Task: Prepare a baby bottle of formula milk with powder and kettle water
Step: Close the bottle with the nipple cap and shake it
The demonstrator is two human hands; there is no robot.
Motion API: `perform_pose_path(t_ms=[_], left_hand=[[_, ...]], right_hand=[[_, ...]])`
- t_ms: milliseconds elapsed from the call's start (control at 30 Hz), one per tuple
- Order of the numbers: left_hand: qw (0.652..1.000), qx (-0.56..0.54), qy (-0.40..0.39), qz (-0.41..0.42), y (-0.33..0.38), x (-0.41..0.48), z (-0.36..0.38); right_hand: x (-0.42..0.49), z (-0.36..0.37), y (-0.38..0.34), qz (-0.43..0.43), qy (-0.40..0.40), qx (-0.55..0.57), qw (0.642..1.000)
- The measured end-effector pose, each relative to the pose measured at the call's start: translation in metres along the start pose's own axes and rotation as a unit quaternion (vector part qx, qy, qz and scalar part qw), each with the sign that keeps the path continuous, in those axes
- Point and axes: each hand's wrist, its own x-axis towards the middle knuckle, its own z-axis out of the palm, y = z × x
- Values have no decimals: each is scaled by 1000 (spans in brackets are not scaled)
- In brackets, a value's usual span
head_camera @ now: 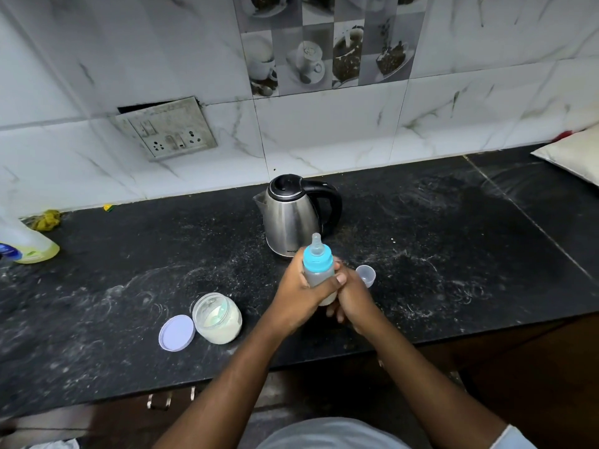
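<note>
Holding capped baby bottle upright above counter, left hand and right hand both clasped round it (kettle just behind).

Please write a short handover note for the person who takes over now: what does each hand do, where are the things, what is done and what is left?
Left hand: wrapped around the clear baby bottle with the blue collar and teat, held upright above the black stone counter.
Right hand: pressed against the bottle's lower part.
Steel electric kettle with black handle: behind the bottle, lid shut.
Glass jar of pale powder: open, its lilac round lid beside it.
Small clear cap: on the counter to the right.
Done: bottle holds cloudy liquid, teat fitted.
Left: probably mix, fit the cap, close the jar.
</note>
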Motion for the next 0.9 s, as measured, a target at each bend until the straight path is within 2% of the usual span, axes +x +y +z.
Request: perform_pose_path(t_ms=[33, 67, 100, 133, 233, 300, 367, 433, 500, 567, 600, 700, 767, 900], left_hand=[[1000, 12, 13, 0, -3, 0, -2], [999, 29, 28, 0, -6, 1, -5], [998, 47, 39, 1, -9, 1, -8], [997, 58, 46, -1, -11, 1, -11], [996, 64, 55, -16, -19, -2, -15], [996, 63, 53, -18, -23, -2, -18], [997, 61, 49, -22, -25, -3, -19], [997, 59, 47, -23, -26, -3, -19], [997, 64, 49, -21, -26, -4, -19], [996, 65, 52, -22, -28, -2, -21], [996, 66, 50, -24, -28, -2, -22], [997, 67, 28, -32, -28, -1, -21], [998, 61, 13, -30, -27, -1, -18], [995, 90, 11, -28, -26, 0, -17]], right_hand=[[7, -9, 9, -80, 91, -98, 988], [14, -21, 19, -141, 168, -184, 958], [21, -33, 29, -174, 217, -261, 924], [28, -44, 37, -168, 233, -324, 901], [46, -66, 57, -75, 167, -429, 884], [53, -68, 65, -62, 122, -454, 880], [58, -69, 68, -73, 116, -455, 880], [59, -68, 65, -106, 122, -383, 909], [52, -65, 47, -114, 104, -206, 966], [45, -63, 22, -133, 67, -91, 985], [42, -63, 9, -150, 43, -82, 984], [24, -65, -36, -203, -61, -106, 971], [12, -68, -63, -213, -114, -168, 956], [-5, -67, -99, -233, -119, -359, 896]])
